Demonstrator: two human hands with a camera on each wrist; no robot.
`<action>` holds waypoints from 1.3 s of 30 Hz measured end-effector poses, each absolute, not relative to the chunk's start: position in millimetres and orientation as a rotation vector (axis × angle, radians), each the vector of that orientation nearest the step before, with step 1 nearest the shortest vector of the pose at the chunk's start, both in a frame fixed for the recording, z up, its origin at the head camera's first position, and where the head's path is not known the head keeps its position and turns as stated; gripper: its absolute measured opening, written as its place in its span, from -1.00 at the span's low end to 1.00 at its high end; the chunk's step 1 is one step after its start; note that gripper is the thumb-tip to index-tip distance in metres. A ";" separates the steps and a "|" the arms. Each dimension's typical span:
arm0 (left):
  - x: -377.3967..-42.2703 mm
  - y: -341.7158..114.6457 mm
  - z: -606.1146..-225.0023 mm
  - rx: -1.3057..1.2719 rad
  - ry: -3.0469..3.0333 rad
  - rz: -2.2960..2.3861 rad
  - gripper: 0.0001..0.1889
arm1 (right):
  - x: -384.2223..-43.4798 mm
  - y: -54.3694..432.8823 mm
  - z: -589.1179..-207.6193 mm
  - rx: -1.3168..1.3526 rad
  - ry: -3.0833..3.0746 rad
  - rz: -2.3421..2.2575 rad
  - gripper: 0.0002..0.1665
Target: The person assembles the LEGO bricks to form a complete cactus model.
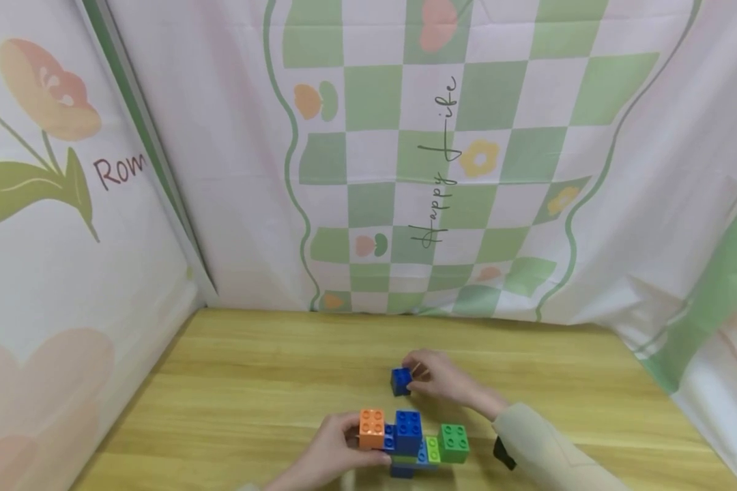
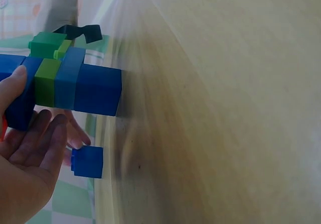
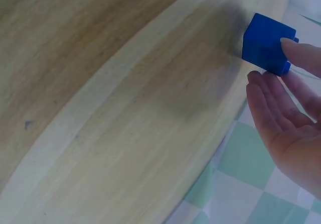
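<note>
My left hand point(image 1: 338, 443) grips a structure of joined toy building blocks near the front of the table. An orange block point(image 1: 371, 428) tops its left end, a dark blue block point(image 1: 408, 428) rises in the middle, and a green block point(image 1: 453, 443) stands at the right. In the left wrist view, the thumb presses a dark blue part point(image 2: 31, 83), with a lime block point(image 2: 46, 82) beside it. Farther back, my right hand point(image 1: 445, 378) pinches a single blue block point(image 3: 268, 43) by its studded end, thumb opposite fingers. Whether this block touches the table cannot be told.
The wooden table point(image 1: 270, 368) reaches back to a hanging checkered curtain point(image 1: 430, 204). Another printed curtain point(image 1: 67, 259) borders the left side. A small black object point(image 1: 503, 453) lies beside the right sleeve point(image 1: 546, 443).
</note>
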State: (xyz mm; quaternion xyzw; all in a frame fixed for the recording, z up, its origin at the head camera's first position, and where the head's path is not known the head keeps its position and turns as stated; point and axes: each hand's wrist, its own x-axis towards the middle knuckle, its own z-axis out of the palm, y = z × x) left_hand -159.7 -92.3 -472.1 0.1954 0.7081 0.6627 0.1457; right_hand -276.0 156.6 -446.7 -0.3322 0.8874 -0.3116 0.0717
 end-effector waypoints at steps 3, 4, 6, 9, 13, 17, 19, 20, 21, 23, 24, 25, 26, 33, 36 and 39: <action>-159.7 -91.9 -472.7 0.573 2.047 1.909 -0.55 | -275.5 157.8 -446.7 -0.995 2.674 -0.944 -0.68; -159.6 -91.8 -472.9 0.576 2.048 1.907 -0.55 | -275.3 158.2 -446.9 -0.993 2.675 -0.946 -0.69; -159.6 -91.5 -473.4 0.578 2.047 1.907 -0.55 | -275.2 159.0 -447.4 -0.985 2.683 -0.946 -0.71; -159.5 -90.7 -473.2 0.575 2.040 1.906 -0.56 | -274.5 160.3 -448.1 -0.970 2.699 -0.943 -0.71; -159.7 -89.6 -471.7 0.568 2.028 1.904 -0.55 | -272.8 161.9 -448.7 -0.946 2.729 -0.933 -0.73; -159.8 -89.2 -470.4 0.564 2.022 1.904 -0.55 | -270.6 163.0 -447.7 -0.918 2.744 -0.936 -0.74; -160.0 -89.2 -470.2 0.565 2.020 1.904 -0.55 | -269.8 163.9 -446.6 -0.917 2.743 -0.957 -0.74; -160.1 -89.2 -470.3 0.565 2.021 1.903 -0.55 | -269.2 164.4 -445.7 -0.919 2.741 -0.969 -0.75; -160.4 -89.2 -470.4 0.567 2.019 1.904 -0.56 | -268.5 165.0 -444.6 -0.925 2.739 -0.981 -0.75; -160.7 -89.3 -471.0 0.567 2.019 1.903 -0.56 | -266.9 165.9 -442.4 -0.936 2.739 -1.002 -0.75; -160.7 -89.4 -471.1 0.564 2.021 1.901 -0.56 | -266.0 166.3 -441.3 -0.943 2.741 -1.010 -0.75; -160.8 -89.5 -471.2 0.561 2.022 1.901 -0.55 | -264.8 166.5 -439.8 -0.944 2.748 -1.013 -0.75; -160.6 -89.6 -471.1 0.559 2.021 1.903 -0.55 | -263.4 166.6 -438.3 -0.946 2.752 -1.020 -0.75; -158.6 -89.7 -469.2 0.551 2.047 1.897 -0.56 | -255.1 167.4 -429.8 -0.953 2.770 -1.080 -0.75; -158.8 -89.6 -469.5 0.571 2.050 1.898 -0.56 | -250.0 167.6 -424.5 -0.952 2.773 -1.106 -0.75; -159.1 -89.8 -470.2 0.574 2.046 1.895 -0.55 | -243.9 167.1 -418.6 -0.953 2.776 -1.125 -0.77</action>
